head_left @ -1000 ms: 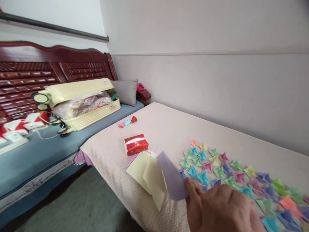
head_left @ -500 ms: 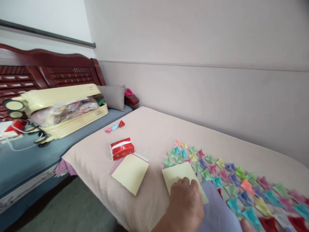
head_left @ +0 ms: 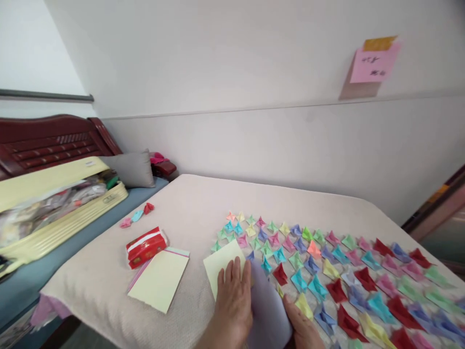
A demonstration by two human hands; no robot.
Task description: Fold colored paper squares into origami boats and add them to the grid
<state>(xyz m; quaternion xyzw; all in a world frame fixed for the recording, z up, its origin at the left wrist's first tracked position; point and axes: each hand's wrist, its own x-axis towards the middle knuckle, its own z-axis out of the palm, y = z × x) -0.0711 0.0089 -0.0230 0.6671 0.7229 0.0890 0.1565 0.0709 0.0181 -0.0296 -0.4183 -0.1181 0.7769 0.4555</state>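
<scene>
My left hand [head_left: 234, 295] lies with its fingers stretched out over a pale yellow paper sheet [head_left: 221, 261]. Beside it, a purple paper sheet [head_left: 269, 310] bends upward between my two hands. At the lower right edge of that sheet is my right hand [head_left: 303, 322], closed on it, with the fingertips partly hidden. Rows of small folded paper pieces [head_left: 311, 265] in many colours spread out beyond and to the right of my hands. To the left sits a stack of pale yellow paper [head_left: 160, 281] with pink and pale green edges showing.
A red tissue pack [head_left: 146, 247] touches the paper stack, and small folded pieces [head_left: 137, 216] lie farther off. An open yellow suitcase [head_left: 61, 194] and a grey pillow [head_left: 134, 169] stand on the blue bed at left. A pink note [head_left: 374, 65] hangs on the wall.
The view has swung right, bringing the wall note into sight. My left hand has flattened with its fingers extended; my right hand has come further into view at the purple sheet, which now bends up.
</scene>
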